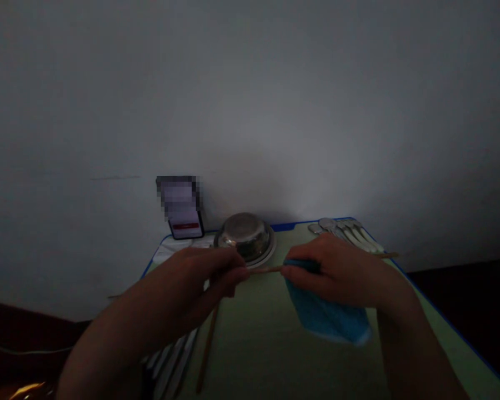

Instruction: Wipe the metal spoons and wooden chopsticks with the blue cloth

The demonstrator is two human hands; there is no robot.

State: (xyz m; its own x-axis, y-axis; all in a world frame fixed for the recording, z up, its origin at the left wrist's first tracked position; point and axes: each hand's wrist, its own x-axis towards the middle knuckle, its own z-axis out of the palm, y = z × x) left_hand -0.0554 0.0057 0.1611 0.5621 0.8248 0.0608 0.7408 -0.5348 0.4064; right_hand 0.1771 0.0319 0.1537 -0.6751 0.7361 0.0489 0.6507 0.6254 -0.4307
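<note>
Both my hands are on a thin wooden chopstick (266, 270), held roughly level above the table. My left hand (216, 278) pinches it between thumb and fingertips. Wrapped over its right part is a blue cloth (327, 316), with my right hand (337, 272) closed around cloth and stick. The cloth's loose end hangs below that hand. A tan stick end (387, 255) shows beyond my right wrist; whether it belongs to the same stick is hidden. Another wooden chopstick (207, 355) lies on the table near my left forearm.
A metal bowl (244, 230) sits upside down at the back of the green, blue-edged table (266, 355). Leaning on the wall is a phone (186, 222). Spoons and forks (354, 233) lie at the back right, several metal utensils (175, 364) at the front left.
</note>
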